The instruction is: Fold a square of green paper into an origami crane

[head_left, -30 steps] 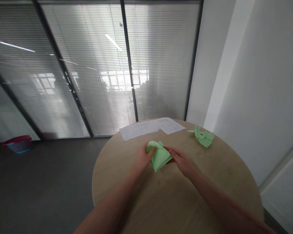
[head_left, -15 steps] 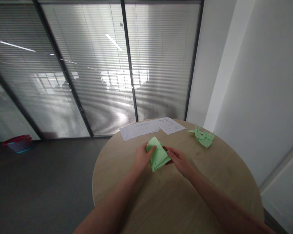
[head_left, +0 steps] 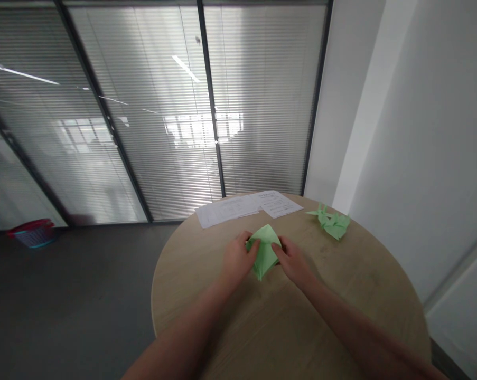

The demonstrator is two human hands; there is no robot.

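Observation:
A light green folded paper is held between my two hands above the table, one corner pointing toward me. My left hand grips its left edge, with the thumb on the front face and the fingers behind. On the opposite edge my right hand pinches it, thumb in front and the other fingers mostly hidden behind the paper. Off to the right on the table lie green folded paper pieces with pointed tips, touched by neither hand.
The round wooden table fills the lower middle. White printed sheets lie at its far edge. A red and blue basket stands on the grey floor at the left. Glass panels with blinds rise behind, a white wall at the right.
Both hands have come closer together. The green paper has turned and shifted slightly right, its fanned layers now pressed together into a flatter diamond, with my right thumb on its front.

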